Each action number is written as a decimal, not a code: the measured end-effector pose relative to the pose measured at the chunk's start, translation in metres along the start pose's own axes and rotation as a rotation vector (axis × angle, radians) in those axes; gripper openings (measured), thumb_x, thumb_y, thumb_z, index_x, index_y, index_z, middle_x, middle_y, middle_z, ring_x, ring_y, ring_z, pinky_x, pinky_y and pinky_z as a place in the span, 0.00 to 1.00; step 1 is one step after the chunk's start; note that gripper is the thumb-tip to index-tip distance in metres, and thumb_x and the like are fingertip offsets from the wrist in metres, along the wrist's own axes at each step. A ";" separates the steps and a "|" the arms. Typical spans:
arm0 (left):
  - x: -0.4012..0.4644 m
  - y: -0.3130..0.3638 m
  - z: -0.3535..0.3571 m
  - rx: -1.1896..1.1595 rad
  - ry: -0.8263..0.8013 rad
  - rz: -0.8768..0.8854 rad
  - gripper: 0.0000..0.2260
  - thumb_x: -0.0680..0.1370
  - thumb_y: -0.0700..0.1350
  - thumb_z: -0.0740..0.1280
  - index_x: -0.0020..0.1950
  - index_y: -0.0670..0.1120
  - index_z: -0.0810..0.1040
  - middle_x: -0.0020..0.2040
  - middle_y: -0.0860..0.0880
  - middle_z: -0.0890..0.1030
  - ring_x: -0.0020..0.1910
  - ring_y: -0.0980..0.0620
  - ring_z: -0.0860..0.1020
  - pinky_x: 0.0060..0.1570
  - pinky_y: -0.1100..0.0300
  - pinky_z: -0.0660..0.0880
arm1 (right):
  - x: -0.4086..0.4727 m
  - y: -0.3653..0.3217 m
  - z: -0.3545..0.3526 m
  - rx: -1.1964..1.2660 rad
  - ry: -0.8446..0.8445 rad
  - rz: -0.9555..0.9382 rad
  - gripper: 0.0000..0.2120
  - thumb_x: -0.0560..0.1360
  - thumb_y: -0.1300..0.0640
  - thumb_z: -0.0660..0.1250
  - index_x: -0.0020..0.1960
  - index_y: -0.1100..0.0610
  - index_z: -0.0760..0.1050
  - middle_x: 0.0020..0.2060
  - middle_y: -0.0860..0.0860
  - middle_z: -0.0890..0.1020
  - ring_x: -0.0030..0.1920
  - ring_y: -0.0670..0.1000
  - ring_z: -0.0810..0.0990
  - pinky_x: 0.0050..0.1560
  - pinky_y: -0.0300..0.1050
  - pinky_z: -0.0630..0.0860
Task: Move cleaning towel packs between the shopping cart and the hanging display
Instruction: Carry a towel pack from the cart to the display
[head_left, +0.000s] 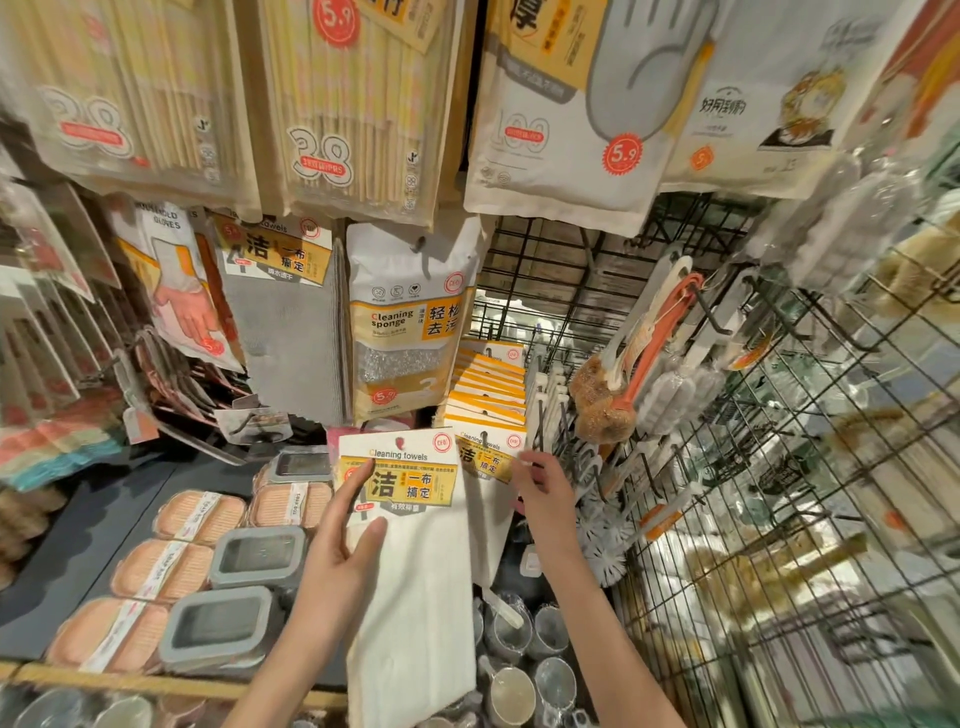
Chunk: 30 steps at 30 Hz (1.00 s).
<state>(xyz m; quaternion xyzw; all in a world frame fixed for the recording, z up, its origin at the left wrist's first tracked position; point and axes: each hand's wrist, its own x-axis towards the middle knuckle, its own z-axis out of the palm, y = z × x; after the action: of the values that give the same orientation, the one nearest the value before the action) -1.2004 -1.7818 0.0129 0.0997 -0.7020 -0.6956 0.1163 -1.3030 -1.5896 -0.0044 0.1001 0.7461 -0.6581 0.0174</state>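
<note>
The person is standing close against a hanging display of kitchen goods. Their left hand (347, 525) is holding a white cleaning towel pack (410, 540) by its left edge, thumb lying across the yellow label and fingers curled behind it, so the cloth is hanging down in front of the shelf. Their right hand (540, 486) is reaching to the row of matching towel packs (488, 410) hanging on a hook just right of the held one, fingertips pinching the card of the frontmost pack. A cleaning sponge bag (410, 322) is hanging directly above. Grey-lidded containers (260, 556) are sitting on the dark shelf to the left, and brushes (618, 384) are dangling from the wire grid (810, 467) on the right.
</note>
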 end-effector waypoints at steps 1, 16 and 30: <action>0.000 -0.001 0.004 0.003 -0.013 0.003 0.23 0.79 0.35 0.62 0.67 0.60 0.68 0.60 0.76 0.68 0.61 0.78 0.64 0.58 0.73 0.63 | -0.007 -0.008 0.000 0.015 -0.092 -0.007 0.07 0.76 0.56 0.66 0.51 0.45 0.73 0.48 0.51 0.79 0.49 0.53 0.79 0.54 0.55 0.76; 0.061 -0.051 0.056 0.148 -0.302 0.045 0.26 0.78 0.31 0.61 0.67 0.58 0.65 0.67 0.63 0.67 0.63 0.79 0.61 0.59 0.81 0.59 | 0.008 0.018 -0.011 -0.289 -0.025 -0.129 0.23 0.73 0.66 0.67 0.62 0.45 0.74 0.56 0.50 0.78 0.47 0.49 0.80 0.49 0.48 0.80; 0.104 -0.088 0.080 0.285 -0.264 -0.047 0.32 0.75 0.26 0.58 0.71 0.55 0.63 0.62 0.44 0.68 0.49 0.80 0.63 0.48 0.83 0.60 | 0.044 0.036 0.009 -0.732 0.013 -0.143 0.27 0.78 0.64 0.60 0.72 0.43 0.64 0.63 0.51 0.64 0.52 0.49 0.74 0.39 0.37 0.68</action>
<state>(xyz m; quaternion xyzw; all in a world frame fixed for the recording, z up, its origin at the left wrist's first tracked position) -1.3257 -1.7380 -0.0729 0.0395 -0.7999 -0.5988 -0.0084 -1.3412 -1.5890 -0.0475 0.0392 0.9372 -0.3467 0.0012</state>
